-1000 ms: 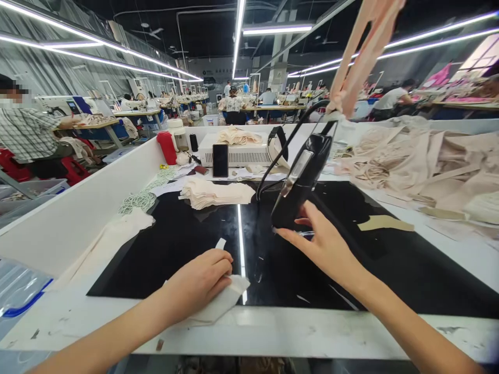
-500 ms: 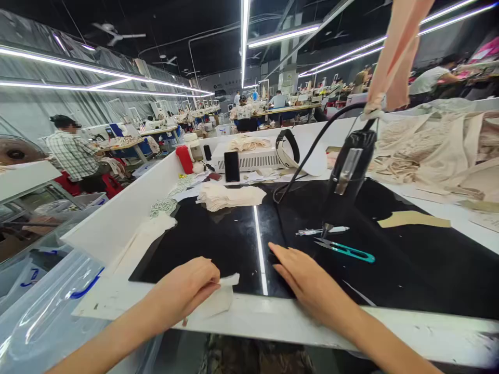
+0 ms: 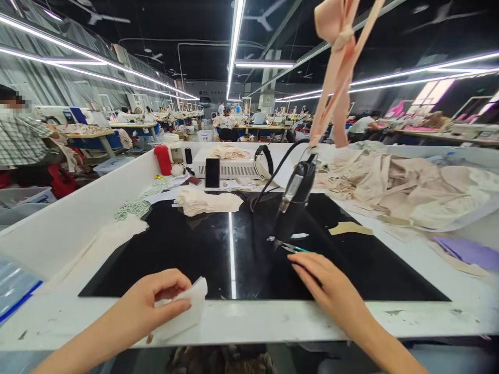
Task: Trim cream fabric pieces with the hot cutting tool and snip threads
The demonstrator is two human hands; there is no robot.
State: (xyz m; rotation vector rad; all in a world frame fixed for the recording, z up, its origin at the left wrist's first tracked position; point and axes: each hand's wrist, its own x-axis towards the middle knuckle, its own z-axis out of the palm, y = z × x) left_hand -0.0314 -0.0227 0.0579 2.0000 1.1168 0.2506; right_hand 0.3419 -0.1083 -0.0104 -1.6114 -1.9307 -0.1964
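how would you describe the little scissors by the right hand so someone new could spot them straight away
Start at the black mat covering the middle of the white table. A black handheld tool hangs over it on a cord; the scissors lie flat just under its tip, right beyond the right hand. Their teal handle sets them apart from the pale pen-like thing beside them.

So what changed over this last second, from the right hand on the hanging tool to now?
The right hand let go of the black hanging tool, which now dangles free, and dropped to the black mat beside the teal thread snips. The left hand lifted its white fabric piece toward the table edge. The stack of cut pieces stayed put.
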